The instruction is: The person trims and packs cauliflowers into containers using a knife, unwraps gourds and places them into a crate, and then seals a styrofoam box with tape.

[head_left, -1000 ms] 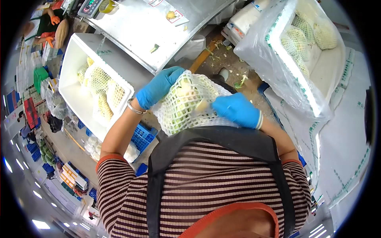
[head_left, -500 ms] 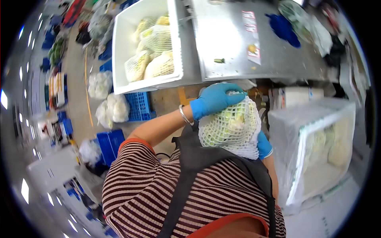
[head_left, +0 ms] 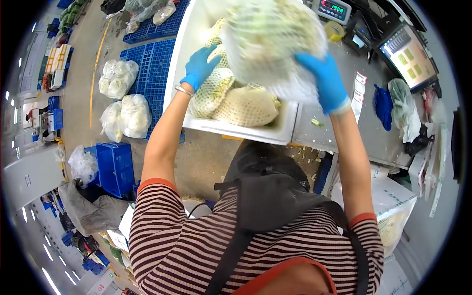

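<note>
A large netted vegetable (head_left: 273,39), pale green and white and blurred by motion, is raised over the white foam box (head_left: 182,64). My right hand (head_left: 325,81), in a blue glove, grips its right side. My left hand (head_left: 200,66), also gloved in blue, has its fingers spread at the box's left side, against or just above the netted vegetables there. Several netted vegetables lie inside the box, among them a yellowish one (head_left: 246,107) at the near end and a greener one (head_left: 211,93) beside it.
Right of the box is a metal table (head_left: 339,59) with a digital scale (head_left: 334,10), a yellow tape roll (head_left: 335,31), a monitor (head_left: 408,56) and a blue cloth (head_left: 382,105). Bagged white vegetables (head_left: 118,78), blue pallets (head_left: 152,69) and a blue crate (head_left: 115,169) are on the left.
The view has turned toward the foam box. The netted vegetable has moved from my chest to above the box, carried in my right hand. My left hand has let go of it and spread open.
</note>
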Tool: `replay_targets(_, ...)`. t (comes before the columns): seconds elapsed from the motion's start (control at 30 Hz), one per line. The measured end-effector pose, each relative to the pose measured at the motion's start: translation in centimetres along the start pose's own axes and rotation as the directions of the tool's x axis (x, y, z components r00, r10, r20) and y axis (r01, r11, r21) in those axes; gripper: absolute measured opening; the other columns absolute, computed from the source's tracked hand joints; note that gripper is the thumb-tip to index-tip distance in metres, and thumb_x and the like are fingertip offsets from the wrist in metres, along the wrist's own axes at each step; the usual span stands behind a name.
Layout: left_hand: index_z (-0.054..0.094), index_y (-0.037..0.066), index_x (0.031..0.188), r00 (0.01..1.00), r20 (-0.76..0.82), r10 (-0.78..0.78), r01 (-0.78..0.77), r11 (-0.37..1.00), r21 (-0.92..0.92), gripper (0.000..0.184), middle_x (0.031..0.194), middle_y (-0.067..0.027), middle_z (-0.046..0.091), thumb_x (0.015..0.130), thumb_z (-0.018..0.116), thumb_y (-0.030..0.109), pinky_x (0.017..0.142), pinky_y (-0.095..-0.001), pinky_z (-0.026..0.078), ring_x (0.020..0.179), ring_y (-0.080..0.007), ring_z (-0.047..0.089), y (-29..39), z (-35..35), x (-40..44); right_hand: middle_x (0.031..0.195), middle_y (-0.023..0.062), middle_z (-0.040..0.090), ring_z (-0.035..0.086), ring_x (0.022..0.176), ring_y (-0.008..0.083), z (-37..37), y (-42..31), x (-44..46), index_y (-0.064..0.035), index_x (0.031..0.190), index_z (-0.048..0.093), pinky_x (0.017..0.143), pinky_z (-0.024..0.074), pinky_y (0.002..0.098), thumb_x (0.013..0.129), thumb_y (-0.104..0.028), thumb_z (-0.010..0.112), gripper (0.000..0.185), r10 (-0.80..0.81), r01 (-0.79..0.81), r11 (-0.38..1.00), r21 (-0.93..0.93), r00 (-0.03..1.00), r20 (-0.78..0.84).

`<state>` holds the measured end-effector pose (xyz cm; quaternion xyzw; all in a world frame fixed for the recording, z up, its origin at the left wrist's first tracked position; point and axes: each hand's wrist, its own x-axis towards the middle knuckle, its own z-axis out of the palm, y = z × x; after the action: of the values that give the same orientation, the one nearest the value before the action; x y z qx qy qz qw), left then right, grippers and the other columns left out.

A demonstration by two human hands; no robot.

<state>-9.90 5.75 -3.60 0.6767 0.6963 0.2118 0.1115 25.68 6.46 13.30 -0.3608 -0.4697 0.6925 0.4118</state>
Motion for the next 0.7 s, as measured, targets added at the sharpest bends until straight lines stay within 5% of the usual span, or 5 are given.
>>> replay_targets(0.07, 0.063, 0.017, 0.131, 0.99, 0.137, -0.041, -0.02, 0.908, 0.42, 0.054, 0.132, -0.0162, 0.06, 0.092, 0.058, 0.054, 0.1, -0.0439, 0.045, 0.12, -0.0336, 0.058, -1.0, 0.9, -2.0, 0.109, 0.0124, 0.07, 0.069, 0.092, 0.0194, 3.5, 2.0, 7.3, 0.0051, 0.123, 0.058, 0.084, 0.0568, 0.0318, 0.085, -0.016, 0.074, 0.045, -0.059, 0.062, 0.989, -0.137, 0.998, 0.025)
replay_targets(0.1, 0.066, 0.018, 0.128, 0.782, 0.608, -0.137, 0.112, 0.991, 0.078, 0.056, 0.134, -0.0138, 0.059, 0.09, 0.058, 0.058, 0.101, -0.0429, 0.046, 0.121, -0.0329, 0.057, -3.7, 2.1, -1.0, 0.109, 0.0137, 0.07, 0.069, 0.092, 0.0193, 6.2, 2.6, 9.6, 0.0059, 0.123, 0.057, 0.084, 0.0566, 0.0323, 0.082, -0.015, 0.075, 0.05, -0.072, 0.071, 0.977, -0.2, 0.997, 0.002)
replay_targets(0.33, 0.065, 0.008, 0.121, 0.897, 0.411, 0.162, -0.136, 0.986, -0.093, 0.049, 0.122, -0.02, 0.061, 0.08, 0.072, 0.034, 0.104, -0.0473, 0.039, 0.118, -0.0396, 0.052, 0.3, -2.3, -5.9, 0.126, 0.0275, 0.057, 0.066, 0.099, 0.0427, 16.4, 16.7, 16.1, -0.0252, 0.153, 0.032, 0.081, 0.0544, 0.0488, 0.093, -0.031, 0.055, 0.064, 0.164, 0.269, -0.131, -0.954, 0.955, 0.247)
replay_targets(0.5, 0.057, 0.005, 0.127, 0.935, 0.333, 0.124, -0.07, 0.983, -0.17, 0.053, 0.132, -0.0208, 0.051, 0.083, 0.07, 0.029, 0.107, -0.0507, 0.033, 0.124, -0.041, 0.045, -1.2, -1.6, -8.3, 0.128, 0.0292, 0.052, 0.067, 0.098, 0.0411, 17.8, 16.5, 16.9, -0.0374, 0.15, 0.037, 0.08, 0.0559, 0.0423, 0.093, -0.019, 0.053, 0.062, 0.376, 0.35, 0.063, -0.935, 0.86, 0.347)
replay_targets(0.7, 0.053, 0.005, 0.133, 0.942, 0.329, 0.068, -0.076, 0.997, 0.012, 0.057, 0.141, -0.0221, 0.045, 0.084, 0.069, 0.032, 0.11, -0.0533, 0.028, 0.134, -0.0406, 0.038, -1.3, 0.9, -8.4, 0.137, 0.0297, 0.047, 0.063, 0.107, 0.0452, 14.5, 24.1, 16.4, -0.0421, 0.146, 0.041, 0.091, 0.0519, 0.0467, 0.097, -0.049, 0.046, 0.05, 0.361, 0.068, 0.366, -0.928, 0.909, 0.209)
